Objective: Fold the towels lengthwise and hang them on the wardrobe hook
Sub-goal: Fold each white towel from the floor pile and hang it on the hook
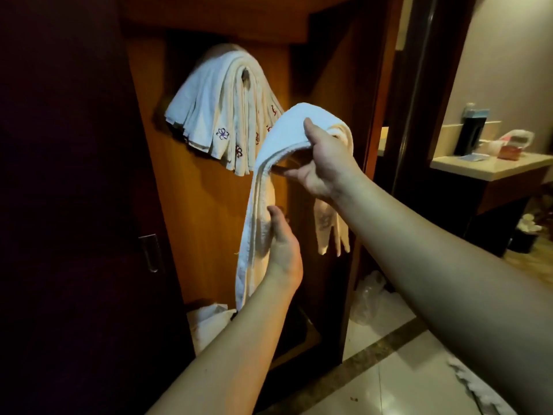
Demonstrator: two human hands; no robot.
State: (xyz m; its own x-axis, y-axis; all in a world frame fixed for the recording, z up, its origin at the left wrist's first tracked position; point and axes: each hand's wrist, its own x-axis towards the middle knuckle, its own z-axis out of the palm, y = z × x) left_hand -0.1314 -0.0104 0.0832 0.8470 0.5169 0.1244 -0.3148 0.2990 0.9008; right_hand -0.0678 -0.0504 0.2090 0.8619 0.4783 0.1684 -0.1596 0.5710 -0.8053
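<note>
Both arms raised and reaching forward, both hands closed on cloth.

Right hand: arm extended from the lower right, bare forearm filling that side of the view; wrist turned so the thumb lies on top and the fingers reach underneath, pinching the folded towel at its bend. Left hand: arm coming up from the bottom centre, lower than the right; back of the hand toward the camera, thumb up against the hanging length, fingers wrapped behind it out of sight. The hands are apart, left below right.
</note>
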